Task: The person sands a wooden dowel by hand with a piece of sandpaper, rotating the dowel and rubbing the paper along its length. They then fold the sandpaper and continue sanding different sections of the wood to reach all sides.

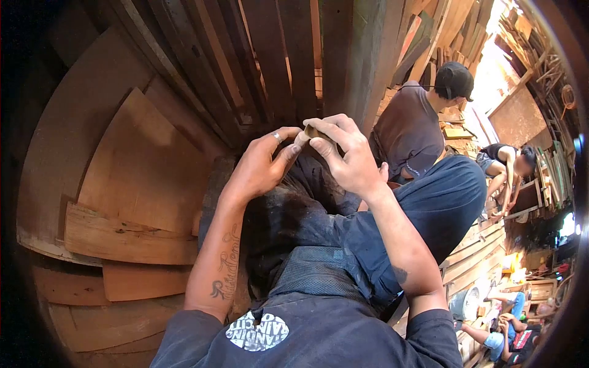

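Observation:
My left hand (261,162) and my right hand (350,156) meet in front of me, above my lap. Between them is a small brown piece (316,132) that looks thin and curved, like a folded sheet; its exact kind is too small to make out. The right thumb and fingers grip it from the right. At its left edge, the left thumb and forefinger pinch close together. Fingers cover much of the piece. Below the hands are my dark trousers (307,211).
Dark upright planks (300,61) stand ahead, and large wooden boards (132,165) lean at the left. A person in a cap (408,126) sits close on the right. Farther right are a crouching person (503,165), stacked wood, a bucket (464,303) and another seated person (512,331).

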Tool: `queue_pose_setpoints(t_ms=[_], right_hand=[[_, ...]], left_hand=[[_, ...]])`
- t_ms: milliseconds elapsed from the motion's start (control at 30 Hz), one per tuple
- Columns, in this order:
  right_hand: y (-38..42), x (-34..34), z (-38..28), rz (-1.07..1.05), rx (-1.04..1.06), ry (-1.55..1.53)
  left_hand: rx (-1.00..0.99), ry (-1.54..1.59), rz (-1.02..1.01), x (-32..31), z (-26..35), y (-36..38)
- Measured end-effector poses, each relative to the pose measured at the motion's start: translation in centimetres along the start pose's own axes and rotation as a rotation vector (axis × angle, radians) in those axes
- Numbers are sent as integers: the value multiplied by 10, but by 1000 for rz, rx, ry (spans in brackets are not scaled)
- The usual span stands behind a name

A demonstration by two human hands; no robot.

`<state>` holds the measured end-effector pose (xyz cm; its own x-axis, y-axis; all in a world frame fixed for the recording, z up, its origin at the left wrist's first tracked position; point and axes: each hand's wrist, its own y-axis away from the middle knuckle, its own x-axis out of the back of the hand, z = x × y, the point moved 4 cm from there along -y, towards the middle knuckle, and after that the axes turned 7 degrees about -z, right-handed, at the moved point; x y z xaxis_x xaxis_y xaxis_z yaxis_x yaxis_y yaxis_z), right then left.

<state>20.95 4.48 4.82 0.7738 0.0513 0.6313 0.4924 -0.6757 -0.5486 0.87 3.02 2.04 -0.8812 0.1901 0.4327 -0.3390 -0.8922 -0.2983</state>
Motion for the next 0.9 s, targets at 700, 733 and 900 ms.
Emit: queue_pose_setpoints(t_ms=[700,733,900], right_hand=[[3,0,-5,-12,-16,14],[3,0,-2,-5,-19,24],[5,-2,-12,-33,8,-5]], left_hand=[[-29,-17,21,0,-1,1],[-38,-28,21,1,-1,1],[-25,33,-1,1,2,-2]])
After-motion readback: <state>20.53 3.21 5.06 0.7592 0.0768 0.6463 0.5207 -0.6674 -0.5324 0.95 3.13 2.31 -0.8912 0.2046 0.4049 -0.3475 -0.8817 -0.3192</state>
